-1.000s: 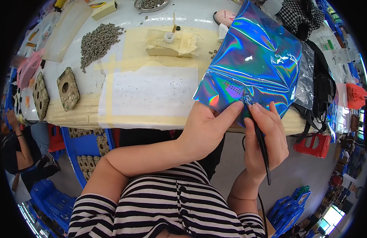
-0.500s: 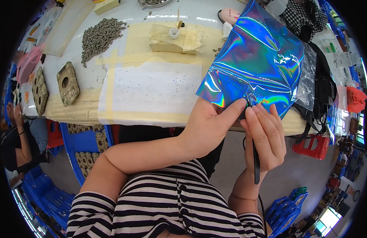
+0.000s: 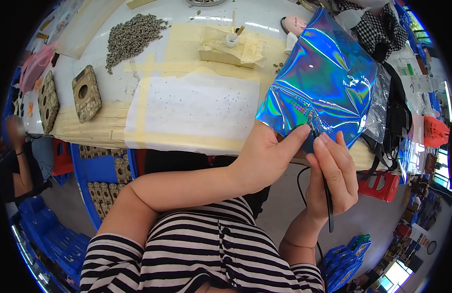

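1. The left hand [image 3: 265,161] pinched the iridescent foil sheet's [image 3: 323,83] lower edge, held over the desk [image 3: 108,93] edge.
2. The right hand [image 3: 333,176] gripped a black pen-like tool [image 3: 327,195], tip at that edge; work looked mid-way.

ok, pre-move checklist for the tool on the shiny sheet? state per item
1. Left hand grips the lower edge of the iridescent blue sheet: ok.
2. Right hand holds the thin black tool: ok.
3. Tool tip at the sheet, by the left thumb: ok.
4. Whether the tip actually touches the sheet: cannot tell.
5. Sheet flat: not ok, creased and lifted off the table.
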A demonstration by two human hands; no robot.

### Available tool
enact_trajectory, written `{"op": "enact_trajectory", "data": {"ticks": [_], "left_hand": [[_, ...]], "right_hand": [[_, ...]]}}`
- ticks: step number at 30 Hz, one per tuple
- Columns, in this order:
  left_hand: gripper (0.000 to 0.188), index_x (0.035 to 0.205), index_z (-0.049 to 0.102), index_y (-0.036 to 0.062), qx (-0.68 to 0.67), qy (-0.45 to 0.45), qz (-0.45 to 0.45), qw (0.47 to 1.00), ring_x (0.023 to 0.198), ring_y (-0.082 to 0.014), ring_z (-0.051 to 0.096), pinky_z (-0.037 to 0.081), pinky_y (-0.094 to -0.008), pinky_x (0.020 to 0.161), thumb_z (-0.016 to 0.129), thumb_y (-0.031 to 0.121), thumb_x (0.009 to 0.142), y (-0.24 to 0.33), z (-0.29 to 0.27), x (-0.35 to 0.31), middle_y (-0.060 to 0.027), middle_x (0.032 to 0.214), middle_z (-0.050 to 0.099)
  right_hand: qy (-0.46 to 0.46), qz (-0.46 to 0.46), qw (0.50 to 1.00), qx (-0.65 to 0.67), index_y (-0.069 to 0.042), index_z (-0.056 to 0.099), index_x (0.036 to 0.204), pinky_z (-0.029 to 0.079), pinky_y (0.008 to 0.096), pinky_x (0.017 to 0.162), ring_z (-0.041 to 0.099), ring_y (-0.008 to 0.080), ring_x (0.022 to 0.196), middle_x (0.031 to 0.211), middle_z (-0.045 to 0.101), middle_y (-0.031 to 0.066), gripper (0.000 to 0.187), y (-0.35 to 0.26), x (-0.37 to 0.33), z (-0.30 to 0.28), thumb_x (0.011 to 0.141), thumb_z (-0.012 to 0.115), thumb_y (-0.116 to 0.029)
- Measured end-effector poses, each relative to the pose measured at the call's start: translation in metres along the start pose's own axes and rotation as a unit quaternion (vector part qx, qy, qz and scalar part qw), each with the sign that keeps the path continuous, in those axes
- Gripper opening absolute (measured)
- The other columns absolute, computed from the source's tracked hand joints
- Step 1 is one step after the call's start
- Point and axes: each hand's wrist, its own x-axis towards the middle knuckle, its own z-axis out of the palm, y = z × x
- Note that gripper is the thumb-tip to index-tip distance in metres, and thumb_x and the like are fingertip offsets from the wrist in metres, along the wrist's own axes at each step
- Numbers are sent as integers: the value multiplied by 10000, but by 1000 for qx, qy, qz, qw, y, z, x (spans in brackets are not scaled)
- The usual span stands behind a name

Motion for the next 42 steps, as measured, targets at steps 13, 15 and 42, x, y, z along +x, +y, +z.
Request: {"op": "enact_trajectory", "data": {"ticks": [13, 15, 42], "left_hand": [[278, 1203, 491, -12, 10, -22, 43, 999, 1004, -115, 572, 488, -275, 852, 481, -18, 925, 0, -2, 2, -62, 1106, 604], [265, 1209, 494, 4, 22, -26, 46, 998, 1024, -114, 576, 500, -268, 857, 493, 10, 944, -1, -4, 2, -59, 1126, 600], [270, 1216, 495, 10, 50, -52, 64, 995, 1027, -98, 560, 485, -262, 862, 498, 6, 947, -3, -6, 4, -47, 1142, 590]], "right_hand": [[-43, -7, 997, -69, -12, 714, 947, 565, 400, 805, 675, 252, 819, 850, 661, 108, 268, -5, 3, -2, 686, 773, -28], [-44, -12, 996, -74, -6, 711, 941, 566, 401, 802, 674, 254, 815, 845, 658, 108, 260, -5, 3, -1, 689, 771, -27], [-34, -18, 995, -90, 10, 713, 948, 572, 401, 807, 685, 270, 838, 867, 674, 127, 254, -3, -1, 0, 698, 761, 6]]}}
